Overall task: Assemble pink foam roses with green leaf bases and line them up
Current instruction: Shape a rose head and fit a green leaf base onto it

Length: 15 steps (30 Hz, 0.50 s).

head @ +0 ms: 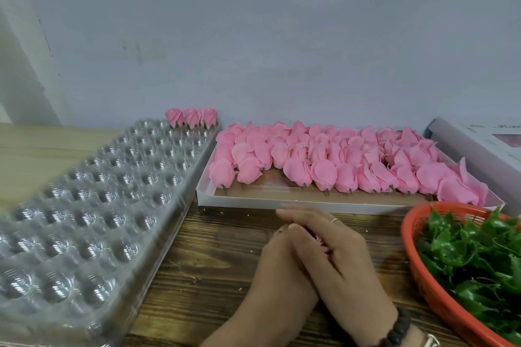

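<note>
Both hands meet at about 6 o'clock, just above the wood-grain counter (pixel 214 256). The right hand (pixel 332 251) lies over the left hand (pixel 282 259), its fingers fairly straight and pointing toward 10 o'clock, a thin ring on one finger and a dark bead bracelet (pixel 399 329) at the wrist. A small sliver of pink, a foam rose (pixel 321 242), shows between the two hands; the right thumb and fingers appear to close around it. The left hand is mostly hidden under the right, so whether its fingers curl around the rose cannot be told.

At 12 to 2 o'clock a shallow white cardboard tray (pixel 242 200) holds a dense batch of loose pink rose heads (pixel 324 155), lying on their sides with short dark stems pointing toward the near edge of the tray. The hands sit just in front of that near edge.

At 4 o'clock an orange plastic basket (pixel 417 270) is filled with green leaf bases (pixel 473 256), partly cut off by the picture's edge.

From 8 to 11 o'clock runs a long clear plastic blister tray (pixel 84 220) with rows of round cups. Three finished roses (pixel 191 118), pink with green at the base, stand upright side by side in its far row, near 11 o'clock, close to the wall. The other cups in view hold nothing.

At 2 o'clock, beyond the cardboard tray, a white box lid (pixel 479 144) leans at the right edge.
</note>
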Motion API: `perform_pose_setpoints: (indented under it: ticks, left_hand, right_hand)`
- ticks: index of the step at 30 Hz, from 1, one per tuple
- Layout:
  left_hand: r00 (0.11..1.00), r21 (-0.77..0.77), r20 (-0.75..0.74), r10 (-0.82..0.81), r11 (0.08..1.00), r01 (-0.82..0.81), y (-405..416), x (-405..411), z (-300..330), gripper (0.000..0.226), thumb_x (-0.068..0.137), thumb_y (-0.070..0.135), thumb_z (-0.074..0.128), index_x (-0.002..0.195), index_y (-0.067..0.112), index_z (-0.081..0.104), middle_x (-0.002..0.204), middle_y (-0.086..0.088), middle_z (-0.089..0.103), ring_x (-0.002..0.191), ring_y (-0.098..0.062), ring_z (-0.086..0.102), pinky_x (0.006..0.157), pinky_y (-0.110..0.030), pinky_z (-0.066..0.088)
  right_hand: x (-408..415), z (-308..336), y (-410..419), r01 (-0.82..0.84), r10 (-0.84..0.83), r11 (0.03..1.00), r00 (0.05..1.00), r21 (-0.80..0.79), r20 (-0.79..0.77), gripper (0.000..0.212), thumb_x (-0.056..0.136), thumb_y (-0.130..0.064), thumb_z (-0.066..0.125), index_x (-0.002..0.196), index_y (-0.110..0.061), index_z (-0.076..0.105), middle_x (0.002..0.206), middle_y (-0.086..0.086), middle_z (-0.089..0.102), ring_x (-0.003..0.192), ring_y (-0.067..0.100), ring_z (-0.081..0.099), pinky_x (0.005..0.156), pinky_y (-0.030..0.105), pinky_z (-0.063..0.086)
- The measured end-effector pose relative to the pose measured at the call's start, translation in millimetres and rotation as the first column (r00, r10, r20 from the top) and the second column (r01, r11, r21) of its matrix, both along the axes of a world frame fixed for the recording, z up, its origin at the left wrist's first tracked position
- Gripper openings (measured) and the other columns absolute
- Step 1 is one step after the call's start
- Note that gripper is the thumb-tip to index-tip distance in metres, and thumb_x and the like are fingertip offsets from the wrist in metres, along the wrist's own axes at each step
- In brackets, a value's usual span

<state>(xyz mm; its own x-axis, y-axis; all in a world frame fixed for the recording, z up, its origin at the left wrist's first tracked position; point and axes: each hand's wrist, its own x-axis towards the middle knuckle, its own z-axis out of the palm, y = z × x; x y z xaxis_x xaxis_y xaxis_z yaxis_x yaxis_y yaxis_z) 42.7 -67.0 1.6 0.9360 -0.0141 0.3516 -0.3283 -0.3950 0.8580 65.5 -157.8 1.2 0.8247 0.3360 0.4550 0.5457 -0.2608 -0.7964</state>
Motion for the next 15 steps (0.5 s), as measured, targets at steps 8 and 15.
perform_pose_setpoints:
  ticks: [8, 15]
  left_hand:
    - [0.989, 0.143, -0.101, -0.105, 0.983, 0.119, 7.4, 2.4, 4.4, 0.024, 0.089, -0.004, 0.046, 0.091, 0.020, 0.048, 0.083, 0.023, 0.047, 0.077, 0.028, 0.044, 0.069, 0.002, 0.034]
    - [0.993, -0.284, -0.049, -0.111, 0.954, 0.092, 10.8, -2.9, 3.9, 0.014, 0.082, -0.011, 0.057, 0.070, -0.005, 0.059, 0.065, -0.002, 0.058, 0.061, 0.000, 0.053, 0.055, -0.015, 0.043]
  right_hand:
    - [3.9, 5.8, -2.9, -0.211, 0.197, 0.962, 0.976, -0.172, -0.092, 0.038, 0.077, -0.050, 0.042, 0.108, -0.042, 0.061, 0.106, -0.027, 0.064, 0.105, -0.010, 0.055, 0.091, 0.013, 0.042]
    - [6.5, 6.5, -6.5, -0.213, 0.193, 0.970, 0.967, -0.113, -0.164, 0.053, 0.063, -0.068, 0.056, 0.113, -0.055, 0.048, 0.105, -0.028, 0.062, 0.102, -0.006, 0.058, 0.085, 0.015, 0.046]
